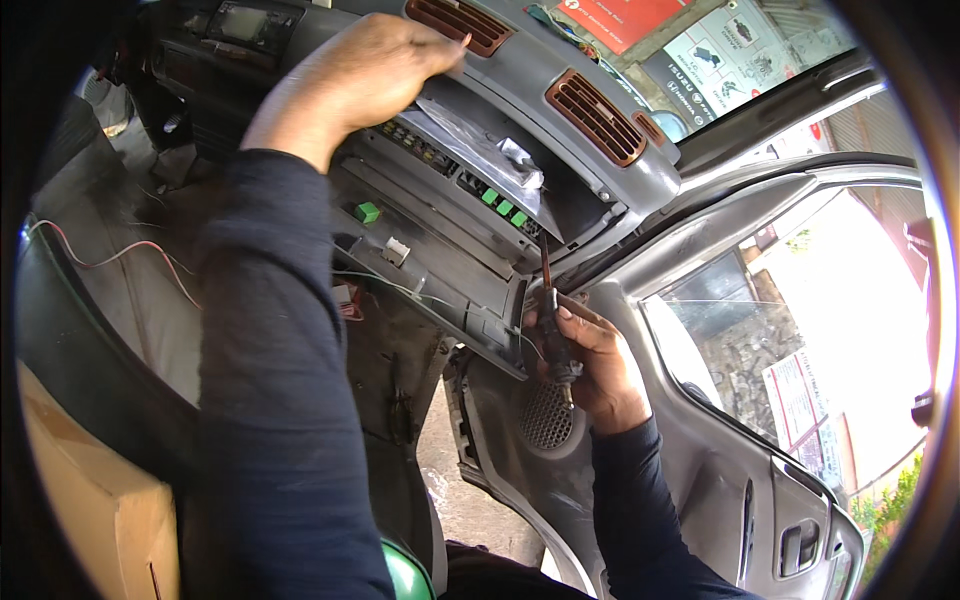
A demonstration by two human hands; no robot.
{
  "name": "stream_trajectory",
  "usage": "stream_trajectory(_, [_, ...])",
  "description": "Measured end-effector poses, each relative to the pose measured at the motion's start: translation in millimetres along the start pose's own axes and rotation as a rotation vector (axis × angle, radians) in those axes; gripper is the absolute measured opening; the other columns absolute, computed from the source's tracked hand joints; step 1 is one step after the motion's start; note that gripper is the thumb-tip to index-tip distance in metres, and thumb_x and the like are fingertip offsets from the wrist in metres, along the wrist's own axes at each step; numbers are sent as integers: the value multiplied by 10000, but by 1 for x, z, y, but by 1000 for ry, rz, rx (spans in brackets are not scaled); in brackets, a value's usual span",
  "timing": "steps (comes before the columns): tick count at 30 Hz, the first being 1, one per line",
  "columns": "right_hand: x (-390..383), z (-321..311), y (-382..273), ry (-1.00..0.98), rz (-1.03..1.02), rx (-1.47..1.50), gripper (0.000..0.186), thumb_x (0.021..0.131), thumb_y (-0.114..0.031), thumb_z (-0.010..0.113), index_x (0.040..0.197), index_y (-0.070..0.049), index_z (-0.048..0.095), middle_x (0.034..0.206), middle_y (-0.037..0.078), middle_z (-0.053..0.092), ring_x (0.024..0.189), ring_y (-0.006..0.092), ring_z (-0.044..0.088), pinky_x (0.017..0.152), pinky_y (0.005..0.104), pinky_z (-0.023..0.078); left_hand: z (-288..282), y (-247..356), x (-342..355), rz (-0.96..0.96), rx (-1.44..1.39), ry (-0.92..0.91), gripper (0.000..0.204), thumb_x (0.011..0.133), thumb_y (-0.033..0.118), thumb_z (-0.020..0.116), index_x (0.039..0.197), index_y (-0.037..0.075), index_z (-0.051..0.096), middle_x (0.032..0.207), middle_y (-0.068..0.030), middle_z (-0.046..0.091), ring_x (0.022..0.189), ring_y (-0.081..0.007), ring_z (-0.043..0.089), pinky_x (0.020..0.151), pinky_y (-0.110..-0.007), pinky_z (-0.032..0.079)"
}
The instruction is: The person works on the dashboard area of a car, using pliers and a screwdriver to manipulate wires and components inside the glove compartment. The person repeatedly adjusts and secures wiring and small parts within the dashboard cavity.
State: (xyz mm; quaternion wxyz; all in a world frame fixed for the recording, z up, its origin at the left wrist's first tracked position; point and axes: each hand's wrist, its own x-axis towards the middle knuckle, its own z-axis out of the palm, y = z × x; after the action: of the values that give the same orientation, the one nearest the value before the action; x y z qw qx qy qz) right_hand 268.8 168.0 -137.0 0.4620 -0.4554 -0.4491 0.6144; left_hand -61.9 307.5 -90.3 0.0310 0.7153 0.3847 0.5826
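Observation:
My right hand (597, 360) is closed round a slim probe tool (555, 335) with a black handle and a thin reddish-brown shaft. The shaft points up at the right end of a fuse and relay panel (430, 155) inside the opened glove box. Several green relays (505, 207) sit in that panel. My left hand (375, 75) is raised at the upper edge of the opening, beside a brown air vent (460, 25). Its fingers are curled; what they grip, if anything, is hidden. A thin pale green wire (400, 288) runs across the lid toward my right hand.
A loose green relay (367, 212) and a white connector (397, 251) lie on the lowered glove box lid (450, 270). Crumpled clear plastic (515, 160) rests above the panel. The open car door (700, 400) stands at right. A cardboard box (100, 500) is at lower left.

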Motion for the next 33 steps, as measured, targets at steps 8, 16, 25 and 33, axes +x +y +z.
stream_trajectory(8, [23, -8, -1, 12, 12, -28, 289, 1036, -156, 593, 1229, 54, 638, 1063, 131, 726, 918, 209, 697, 816, 347, 591, -22, -11, -22, -380, -228, -221, 321, 1026, 238, 602, 1278, 91, 733, 723, 42, 541, 573, -44, 417, 495, -222, 318])
stream_trajectory(16, [39, -19, 16, 115, -34, -36, 286, 1049, -203, 592, 1200, 39, 626, 1029, 140, 730, 857, 193, 704, 728, 318, 600, 0, -15, -25, -373, -343, -170, 295, 1007, 225, 629, 1241, 92, 749, 685, 42, 537, 563, -32, 395, 484, -202, 308])
stream_trajectory(25, [39, -19, 26, 152, -1, 54, 274, 1034, -214, 627, 1144, 36, 649, 957, 136, 731, 760, 187, 712, 660, 301, 609, 1, -25, -31, -435, -348, -264, 219, 976, 132, 640, 1144, 27, 732, 865, -57, 732, 625, -38, 462, 517, -194, 356])
stream_trajectory(33, [40, -17, 35, 204, -70, 40, 257, 1019, -186, 664, 1149, 34, 644, 972, 130, 720, 832, 211, 713, 754, 321, 598, 10, -41, -33, -451, -393, -276, 141, 953, 72, 626, 1062, 6, 687, 917, -84, 733, 675, -44, 515, 557, -200, 406])
